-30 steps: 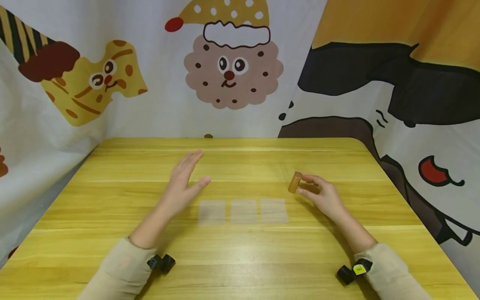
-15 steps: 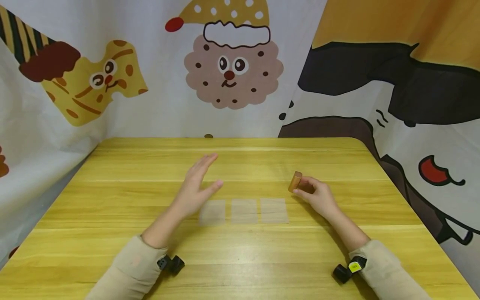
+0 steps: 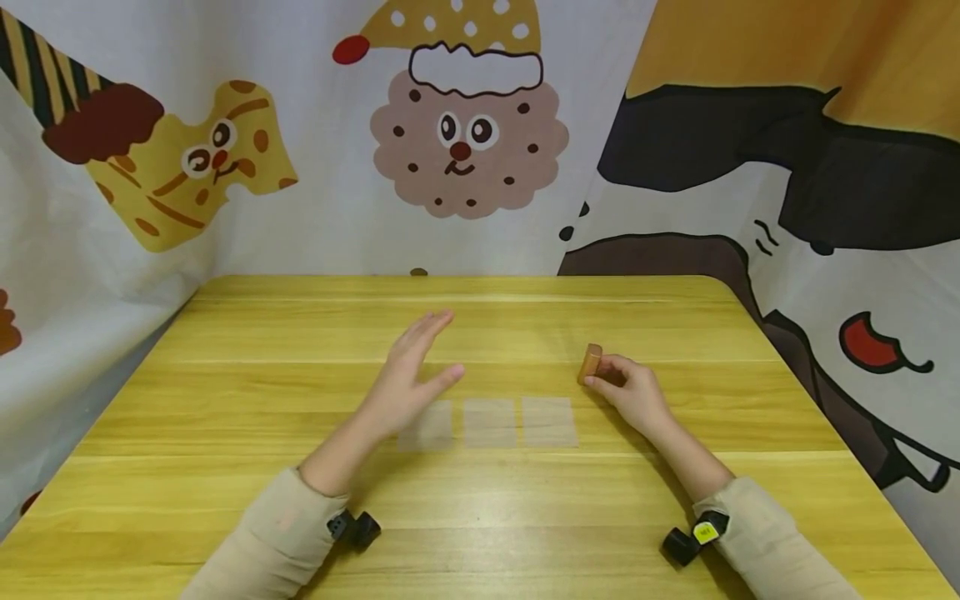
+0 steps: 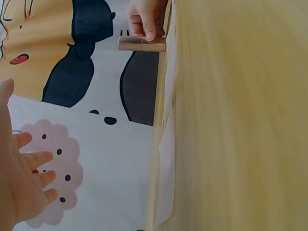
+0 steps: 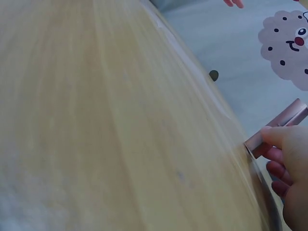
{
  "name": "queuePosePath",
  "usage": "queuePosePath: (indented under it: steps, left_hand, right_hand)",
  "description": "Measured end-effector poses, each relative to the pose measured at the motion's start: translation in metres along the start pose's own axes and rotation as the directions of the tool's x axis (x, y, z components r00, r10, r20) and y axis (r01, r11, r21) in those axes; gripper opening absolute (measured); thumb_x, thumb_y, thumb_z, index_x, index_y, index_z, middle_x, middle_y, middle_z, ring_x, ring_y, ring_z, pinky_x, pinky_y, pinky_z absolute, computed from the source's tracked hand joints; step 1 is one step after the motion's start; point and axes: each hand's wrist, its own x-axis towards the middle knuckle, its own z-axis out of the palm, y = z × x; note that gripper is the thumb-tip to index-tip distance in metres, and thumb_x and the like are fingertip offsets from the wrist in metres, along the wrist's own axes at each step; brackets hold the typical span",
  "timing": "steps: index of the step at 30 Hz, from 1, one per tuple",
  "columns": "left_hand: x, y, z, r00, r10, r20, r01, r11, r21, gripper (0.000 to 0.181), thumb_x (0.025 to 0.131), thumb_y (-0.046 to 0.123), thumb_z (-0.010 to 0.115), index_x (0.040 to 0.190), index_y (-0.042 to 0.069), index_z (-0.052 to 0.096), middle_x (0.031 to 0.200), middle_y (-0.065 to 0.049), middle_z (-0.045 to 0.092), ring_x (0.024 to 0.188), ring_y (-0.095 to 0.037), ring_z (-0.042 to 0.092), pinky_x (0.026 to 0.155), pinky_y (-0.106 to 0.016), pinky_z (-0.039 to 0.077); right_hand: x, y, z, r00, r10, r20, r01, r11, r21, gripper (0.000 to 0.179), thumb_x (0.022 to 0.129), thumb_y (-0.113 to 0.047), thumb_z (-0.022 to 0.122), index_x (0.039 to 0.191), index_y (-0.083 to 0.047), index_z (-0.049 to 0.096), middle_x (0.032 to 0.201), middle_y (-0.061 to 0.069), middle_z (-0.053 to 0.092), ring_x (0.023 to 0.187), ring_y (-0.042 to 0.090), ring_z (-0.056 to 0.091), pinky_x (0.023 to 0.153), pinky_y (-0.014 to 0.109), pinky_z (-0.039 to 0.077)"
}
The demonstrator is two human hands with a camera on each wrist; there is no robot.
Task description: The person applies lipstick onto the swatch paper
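Observation:
A copper-coloured lipstick (image 3: 589, 364) stands upright on the right half of the table, just beyond the rightmost of three pale squares. My right hand (image 3: 636, 398) pinches it between thumb and fingers from the right side. In the left wrist view the closed lipstick (image 4: 140, 44) shows a seam around its middle. The right wrist view has the thumb of my right hand (image 5: 294, 156) pressed to the tube (image 5: 288, 114). My left hand (image 3: 405, 379) hovers over the left square with fingers extended and thumb apart, holding nothing.
Three pale translucent squares (image 3: 489, 423) lie in a row on the wooden table (image 3: 480, 517). Behind the table hangs a white curtain (image 3: 315, 233) with cartoon prints. Each sleeve carries a small black wrist camera (image 3: 681, 546).
My left hand has moved right, from beside the left square to over it. My right hand has moved in slightly leftward and taken hold of the lipstick, which stays in place.

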Motion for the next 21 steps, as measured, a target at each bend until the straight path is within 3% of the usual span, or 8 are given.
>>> queuePosePath:
  steps: [9,16,21]
  left_hand:
    - [0.002,0.004,0.003,1.0,0.004,0.012,-0.005,1.0,0.007,0.073,0.094,0.058,0.047,0.152,0.021,0.026,0.156,0.002,0.022,0.142,-0.029,0.016,0.107,-0.062,0.015]
    - [0.004,0.007,0.007,1.0,-0.001,0.018,0.001,1.0,0.015,0.072,0.093,0.057,0.049,0.152,0.022,0.026,0.156,0.004,0.021,0.142,-0.028,0.016,0.108,-0.059,0.015]
    - [0.005,0.01,0.01,1.0,0.001,0.025,-0.002,1.0,0.008,0.073,0.093,0.057,0.05,0.152,0.021,0.027,0.156,0.002,0.022,0.142,-0.03,0.017,0.109,-0.058,0.015]
  right_hand:
    - [-0.003,-0.013,0.003,0.995,-0.098,-0.029,0.098,0.995,0.023,0.024,0.082,-0.008,0.077,0.102,0.001,0.069,0.092,0.01,0.064,0.086,0.024,0.058,0.075,0.035,0.049]
    - [-0.005,-0.025,0.009,0.972,-0.219,-0.089,0.222,0.975,0.029,0.024,0.077,-0.001,0.079,0.099,0.001,0.07,0.088,0.009,0.064,0.084,0.025,0.058,0.075,0.034,0.048]
    - [-0.007,-0.034,0.011,0.959,-0.265,-0.102,0.269,0.963,0.029,0.027,0.075,0.0,0.08,0.099,0.001,0.07,0.088,0.006,0.065,0.085,0.022,0.058,0.075,0.034,0.047]
